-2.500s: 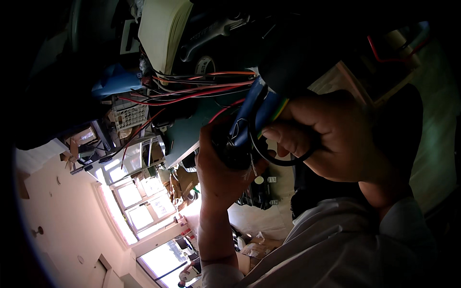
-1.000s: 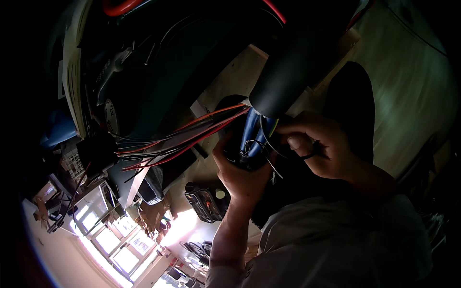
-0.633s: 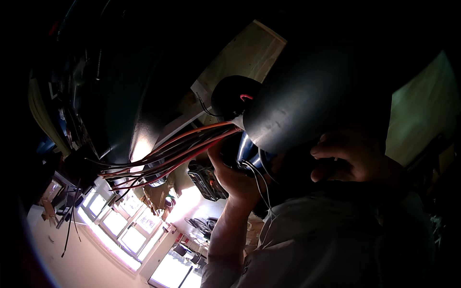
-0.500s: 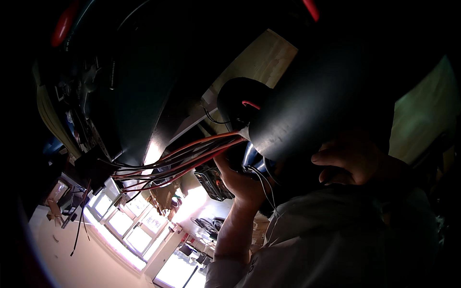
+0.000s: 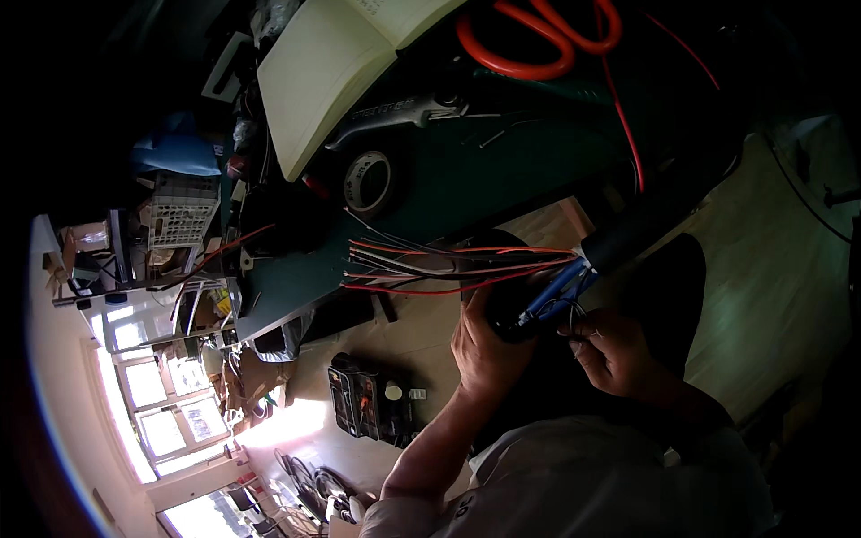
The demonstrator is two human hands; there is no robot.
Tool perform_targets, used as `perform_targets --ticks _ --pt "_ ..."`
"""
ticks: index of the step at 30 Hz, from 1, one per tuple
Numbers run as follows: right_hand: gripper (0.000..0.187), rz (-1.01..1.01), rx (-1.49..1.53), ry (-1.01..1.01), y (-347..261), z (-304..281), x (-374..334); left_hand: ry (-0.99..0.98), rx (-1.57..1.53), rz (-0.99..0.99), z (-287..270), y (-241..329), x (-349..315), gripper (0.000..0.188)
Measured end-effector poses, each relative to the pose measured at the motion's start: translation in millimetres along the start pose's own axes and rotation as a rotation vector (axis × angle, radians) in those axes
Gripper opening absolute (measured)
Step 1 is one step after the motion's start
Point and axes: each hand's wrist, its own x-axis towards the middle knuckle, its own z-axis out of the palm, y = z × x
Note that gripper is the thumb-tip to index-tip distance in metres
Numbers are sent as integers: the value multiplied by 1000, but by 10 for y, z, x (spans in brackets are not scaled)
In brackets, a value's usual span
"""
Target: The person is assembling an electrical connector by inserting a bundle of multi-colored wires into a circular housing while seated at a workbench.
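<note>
A thick black cable [image 5: 639,224] slants in from the upper right. Out of its stripped end fan several red, black and brown wires [image 5: 448,265] toward the left, over the bench edge. Blue wires [image 5: 558,291] bend down from the same end toward my left hand [image 5: 489,354], which is closed round something dark that I cannot make out. On the other side of the blue wires, my right hand [image 5: 612,351] pinches a thin pale wire [image 5: 574,316] between thumb and fingers. Shadow hides part of both hands' fingers.
On the dark green bench [image 5: 529,161] lie a tape roll [image 5: 369,182], a grey-handled tool [image 5: 390,118], an open notebook [image 5: 332,76] and an orange-red looped handle [image 5: 525,67]. An open black tool case [image 5: 363,399] rests on the floor. Windows [image 5: 170,408] glare at lower left.
The view has tilted and drawn back, so the bench top now shows. The cable end appears farther right and smaller. My right hand has come to the thin wire beside the blue wires.
</note>
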Motion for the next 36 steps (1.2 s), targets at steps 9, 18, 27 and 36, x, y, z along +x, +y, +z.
perform_targets --ticks 9,18,27,36 --pt "12 -8 -155 152 -65 128 8 66 -110 114 -47 -31 35 75" --pt "28 202 343 385 -10 215 -32 86 -501 -121 0 -81 -138 94" --pt "29 210 325 371 -86 243 76 -231 -1751 -492 175 -45 -334 73" --pt "27 151 230 475 -120 146 68 -102 -2213 -569 137 204 -291 53"
